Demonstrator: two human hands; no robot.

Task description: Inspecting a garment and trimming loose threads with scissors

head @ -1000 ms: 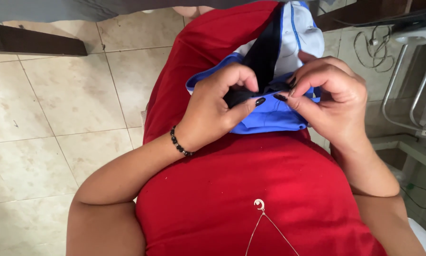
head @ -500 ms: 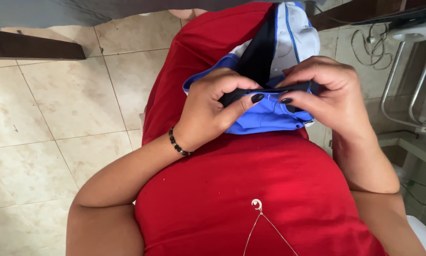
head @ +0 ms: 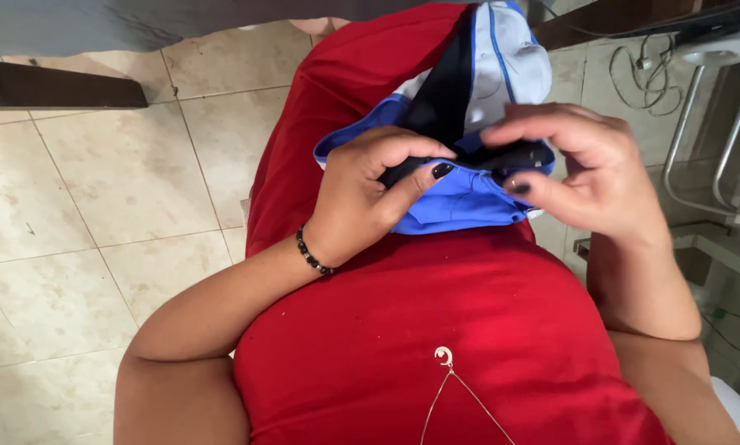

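The left hand pinches the dark band of a blue garment between its thumb, laid flat along the band, and its curled fingers, so the grip is pressed together on the cloth. The right hand meets it from the other side, thumb under and fingers arched over the same band, nipping its far end. The band runs nearly level from hand to hand, its long axis lying left to right across the person's front, while the rest of the garment, with navy and white panels, stretches away from the body toward the top of the view. The garment rests on the lap, over the red dress, just above the belly. A black bead bracelet circles the left wrist, and a thin chain with a crescent pendant hangs on the chest. Beige floor tiles spread to the left; a metal frame and white cables stand at the right.
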